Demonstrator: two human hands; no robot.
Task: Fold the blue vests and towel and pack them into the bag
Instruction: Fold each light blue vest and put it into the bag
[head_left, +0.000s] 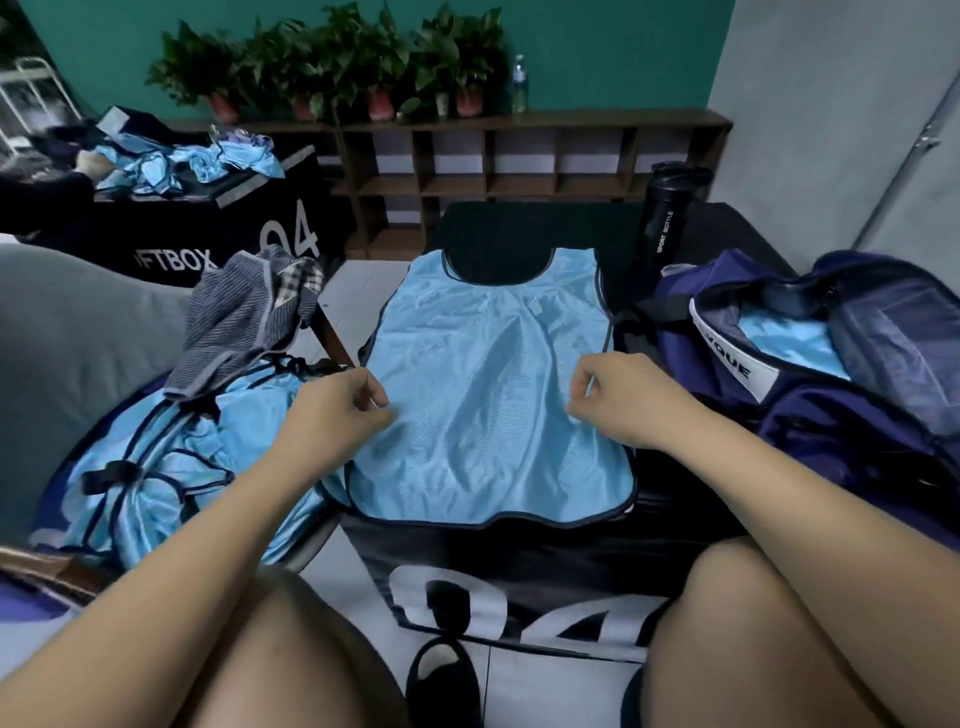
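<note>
With the blue vest (488, 395) flat on the black box (467, 551), neck at 12 o'clock, and your left hand (337, 405) and right hand (615, 400) pinching its 9 and 3 o'clock edges in curled fingers, lift both evenly and fold straight.

The tabletop (545, 223) beyond the spread vest (493, 389) is left bare; the right side is blocked by the open bag (857, 426) and bottle (670, 223), the left by heaped vests (171, 457).
</note>
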